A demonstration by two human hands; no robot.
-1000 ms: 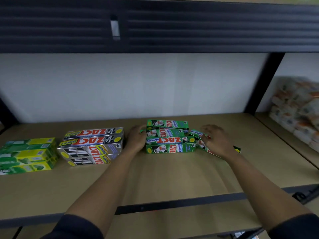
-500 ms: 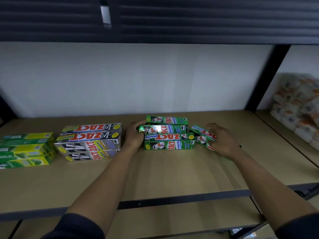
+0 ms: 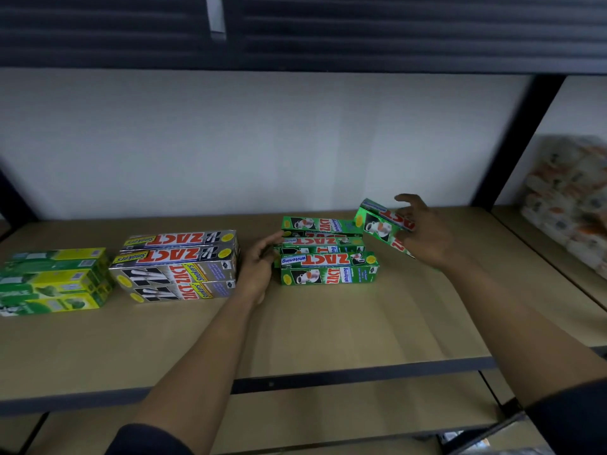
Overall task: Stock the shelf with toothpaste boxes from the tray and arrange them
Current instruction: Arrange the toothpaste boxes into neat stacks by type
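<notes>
Wooden shelf (image 3: 328,330), on which all the stock rests, running under both forearms. Just outside the left hand lies a silver stack (image 3: 177,266) of boxes, four visible, almost touching the back of that hand; farther out the same way, well apart from it, a yellow-green stack (image 3: 54,280). Between the two hands stands the green stack (image 3: 325,254), the group being arranged. Its front boxes sit squarely, one on the other, while the rear boxes are skewed and not flush at the end nearer the left hand.

Left hand (image 3: 259,267): fingers loosely spread, tips against the near end of the green stack, gripping nothing; it serves as an end stop. Right hand (image 3: 423,238): closed on a green box (image 3: 377,226), possibly two held together, raised off the shelf and tilted, its free end close above the far top corner of the green stack. The tray is not in view.

Risks, as judged from this arrangement. A tilted box lowered corner-first may catch the skewed rear boxes and shove them toward the left hand or off their layer. The open left hand braces one end only, so a sideways push could slide the stack into the silver boxes. If two boxes are pinched, one may slip.
</notes>
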